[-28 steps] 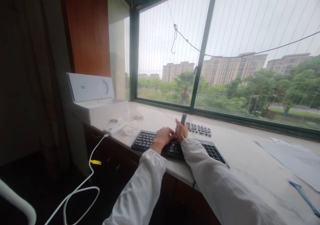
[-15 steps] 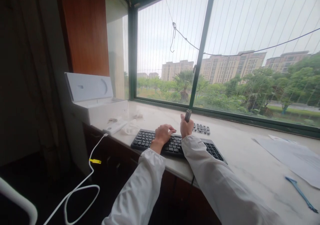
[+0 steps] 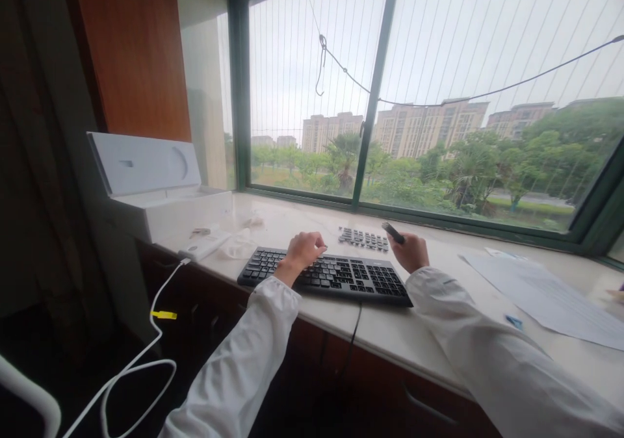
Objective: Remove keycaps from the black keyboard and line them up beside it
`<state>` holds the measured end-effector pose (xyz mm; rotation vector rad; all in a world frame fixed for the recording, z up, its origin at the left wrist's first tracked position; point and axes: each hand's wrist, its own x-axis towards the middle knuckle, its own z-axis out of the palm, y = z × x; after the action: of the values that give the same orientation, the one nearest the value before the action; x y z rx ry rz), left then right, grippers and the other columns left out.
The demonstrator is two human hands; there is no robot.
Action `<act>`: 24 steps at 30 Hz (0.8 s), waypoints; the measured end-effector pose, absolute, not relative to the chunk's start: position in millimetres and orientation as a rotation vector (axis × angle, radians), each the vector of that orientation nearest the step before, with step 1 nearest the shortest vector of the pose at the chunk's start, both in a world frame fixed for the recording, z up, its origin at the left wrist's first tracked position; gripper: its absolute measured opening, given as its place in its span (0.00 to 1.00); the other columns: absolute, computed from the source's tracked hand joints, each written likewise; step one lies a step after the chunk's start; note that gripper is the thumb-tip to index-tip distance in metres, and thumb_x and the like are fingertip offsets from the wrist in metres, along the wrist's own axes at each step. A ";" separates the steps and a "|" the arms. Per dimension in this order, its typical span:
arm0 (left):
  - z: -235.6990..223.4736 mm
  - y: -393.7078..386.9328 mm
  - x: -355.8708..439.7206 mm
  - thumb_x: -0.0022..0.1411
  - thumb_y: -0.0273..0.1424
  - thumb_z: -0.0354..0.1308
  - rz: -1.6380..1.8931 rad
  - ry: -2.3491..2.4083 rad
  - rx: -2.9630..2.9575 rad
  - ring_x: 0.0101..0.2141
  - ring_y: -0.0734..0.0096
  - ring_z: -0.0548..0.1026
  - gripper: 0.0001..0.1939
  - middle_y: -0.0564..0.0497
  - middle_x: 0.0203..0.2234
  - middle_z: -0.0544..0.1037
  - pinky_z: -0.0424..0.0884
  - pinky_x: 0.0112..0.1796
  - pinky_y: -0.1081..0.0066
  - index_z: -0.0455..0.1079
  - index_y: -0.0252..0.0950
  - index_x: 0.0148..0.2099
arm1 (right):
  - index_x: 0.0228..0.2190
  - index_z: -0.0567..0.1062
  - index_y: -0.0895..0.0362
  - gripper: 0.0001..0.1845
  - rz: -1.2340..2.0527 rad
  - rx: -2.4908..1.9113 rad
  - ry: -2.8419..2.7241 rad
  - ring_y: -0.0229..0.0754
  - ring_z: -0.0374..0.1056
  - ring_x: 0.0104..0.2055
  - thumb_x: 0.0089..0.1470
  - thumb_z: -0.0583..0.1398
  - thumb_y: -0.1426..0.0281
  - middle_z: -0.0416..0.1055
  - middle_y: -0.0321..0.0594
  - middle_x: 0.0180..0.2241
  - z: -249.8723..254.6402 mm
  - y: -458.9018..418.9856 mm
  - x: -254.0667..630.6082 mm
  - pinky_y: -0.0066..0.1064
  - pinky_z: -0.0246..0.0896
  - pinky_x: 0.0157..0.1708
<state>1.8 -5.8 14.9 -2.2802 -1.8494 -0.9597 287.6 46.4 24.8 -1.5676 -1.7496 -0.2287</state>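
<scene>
Pale marble runs as a long tabletop under a wide green-framed window that looks out on trees and apartment blocks. At its middle the left hand rests on the upper rows of a flat black computer keyboard, fingers curled loosely downward onto the keys, gripping nothing. The right hand is now off to the right of the keyboard's far corner, just above the tabletop, closed around a short dark pen-like tool whose tip points up and to the left; half a second ago this hand stood over the middle of the keyboard with the tool upright beside the left hand, so it has swung clear and the key rows lie uncovered. Just behind the keyboard, touching nothing, lies a loose block of small black keycaps set out in rows. To the left a white charging brick sits near the edge, its white cable dropping toward the floor, and behind it stands an open white cardboard box with its lid raised. To the right, well apart from both hands, large white paper sheets lie flat, with a small blue object beside their near edge.
</scene>
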 end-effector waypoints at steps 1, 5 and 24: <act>17.0 -2.4 0.7 0.55 0.39 0.59 -0.966 -1.850 -2.304 0.33 0.69 0.75 0.09 0.54 0.31 0.79 0.67 0.37 0.72 0.73 0.41 0.36 | 0.20 0.76 0.57 0.19 -0.245 -1.609 -1.739 0.40 0.63 0.25 0.52 0.54 0.60 0.71 0.44 0.21 21.0 46.4 298.5 0.28 0.46 0.26; 29.0 19.9 -2.2 0.56 0.37 0.58 -0.964 -1.918 -2.451 0.24 0.76 0.73 0.09 0.56 0.31 0.79 0.68 0.32 0.75 0.73 0.42 0.39 | 0.21 0.76 0.56 0.19 -0.204 -1.754 -1.717 0.41 0.64 0.26 0.53 0.52 0.60 0.72 0.45 0.23 8.8 42.8 320.2 0.28 0.46 0.26; 30.7 114.7 -3.2 0.46 0.44 0.64 -0.060 -2.214 -2.703 0.27 0.74 0.73 0.18 0.49 0.34 0.80 0.67 0.30 0.76 0.77 0.38 0.36 | 0.27 0.79 0.53 0.16 -0.280 -1.793 -1.922 0.44 0.68 0.30 0.53 0.53 0.64 0.74 0.46 0.28 -2.6 53.2 322.5 0.30 0.51 0.28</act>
<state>-3.2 114.7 30.7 -2.7029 -2.2137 -0.0602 322.5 53.2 -2.6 -1.7931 -1.9216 -0.2802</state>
